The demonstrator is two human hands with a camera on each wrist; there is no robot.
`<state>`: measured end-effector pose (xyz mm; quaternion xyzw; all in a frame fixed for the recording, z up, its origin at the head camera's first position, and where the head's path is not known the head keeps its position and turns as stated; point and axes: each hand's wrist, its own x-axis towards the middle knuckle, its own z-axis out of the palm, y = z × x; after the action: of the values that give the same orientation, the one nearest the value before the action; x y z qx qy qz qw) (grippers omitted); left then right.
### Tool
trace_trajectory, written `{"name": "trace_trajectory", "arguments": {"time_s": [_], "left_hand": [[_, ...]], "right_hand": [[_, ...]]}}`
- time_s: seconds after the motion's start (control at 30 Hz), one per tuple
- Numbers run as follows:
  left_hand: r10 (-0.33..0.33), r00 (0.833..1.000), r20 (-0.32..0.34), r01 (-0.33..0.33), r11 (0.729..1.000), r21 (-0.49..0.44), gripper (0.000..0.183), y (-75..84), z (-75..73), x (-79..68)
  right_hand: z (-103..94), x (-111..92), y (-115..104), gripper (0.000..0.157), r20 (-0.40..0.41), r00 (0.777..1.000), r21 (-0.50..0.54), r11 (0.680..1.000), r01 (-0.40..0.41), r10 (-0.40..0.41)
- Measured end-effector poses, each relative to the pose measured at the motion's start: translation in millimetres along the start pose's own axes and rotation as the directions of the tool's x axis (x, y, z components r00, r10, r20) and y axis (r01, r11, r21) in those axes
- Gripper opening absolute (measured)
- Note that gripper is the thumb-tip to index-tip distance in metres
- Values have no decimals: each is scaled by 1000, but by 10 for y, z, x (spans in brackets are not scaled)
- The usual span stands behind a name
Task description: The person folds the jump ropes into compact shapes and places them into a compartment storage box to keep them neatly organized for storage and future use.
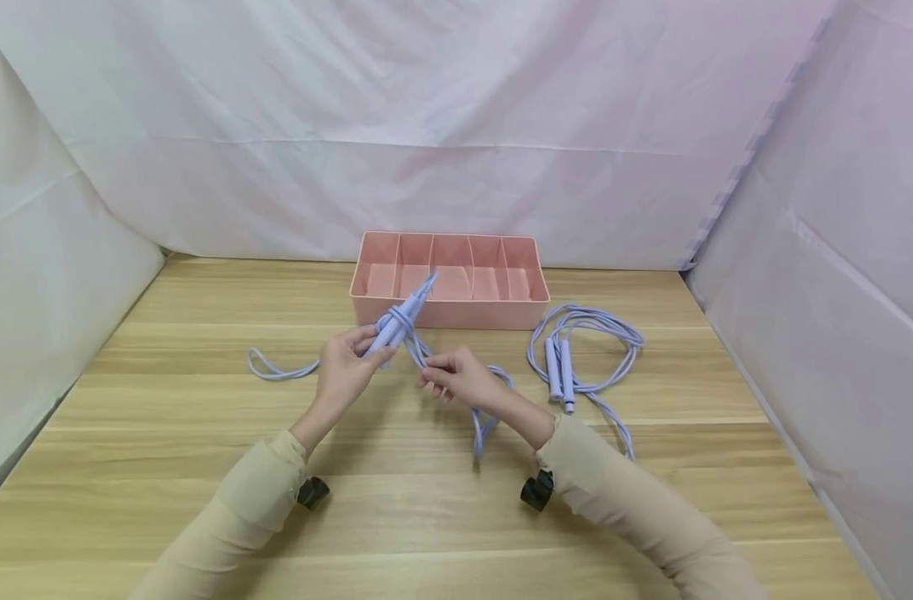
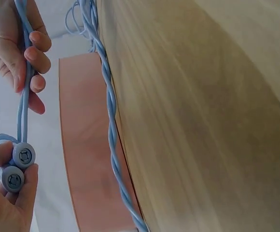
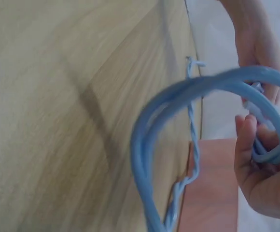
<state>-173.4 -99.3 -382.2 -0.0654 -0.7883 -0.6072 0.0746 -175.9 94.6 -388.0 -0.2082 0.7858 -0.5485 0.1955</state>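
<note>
A light blue jump rope is between both hands in the head view, with cord wound around its paired handles. My left hand grips the two handles between thumb and fingers, tilted up toward the pink box. The round handle ends face the left wrist camera. To the right, my right hand pinches the doubled cord below the handles; its fingers curl around the cord in the left wrist view. Loose cord trails left behind the left hand. A loop of cord hangs close to the right wrist camera.
Behind the hands stands a pink box with several compartments. A second blue jump rope lies coiled on the wooden table to the right, its two handles side by side. White cloth encloses the back and sides.
</note>
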Motion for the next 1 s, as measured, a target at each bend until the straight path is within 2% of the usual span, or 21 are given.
{"name": "trace_trajectory", "arguments": {"time_s": [0.13,0.23,0.47,0.6,0.7,0.8,0.93,1.0], "left_hand": [[-14,999,-46,16,999,32,35,25,-5,19],[-28,996,-90,32,998,47,35,35,-22,44],[-31,978,-208,41,998,45,35,-3,-93,138],[-31,966,-257,36,999,13,36,-9,-161,172],[-44,962,-270,46,999,2,36,-5,-200,187],[-52,954,-296,49,999,-16,35,-4,-226,203],[-65,943,-326,62,998,-18,35,-6,-243,210],[-73,939,-337,77,997,1,35,-14,-252,210]], "right_hand": [[5,-88,-83,31,-26,999,52,998,-40,42],[23,-150,-124,36,-31,993,129,986,-109,114],[53,-240,-177,39,-38,966,314,921,-232,256],[32,-266,-221,36,-28,953,358,893,-273,303],[9,-292,-261,35,-24,955,337,901,-272,297],[-10,-333,-310,33,-3,969,264,934,-239,249],[-18,-402,-374,29,44,989,84,986,-145,142],[-15,-434,-410,25,48,996,-36,996,-79,81]]}}
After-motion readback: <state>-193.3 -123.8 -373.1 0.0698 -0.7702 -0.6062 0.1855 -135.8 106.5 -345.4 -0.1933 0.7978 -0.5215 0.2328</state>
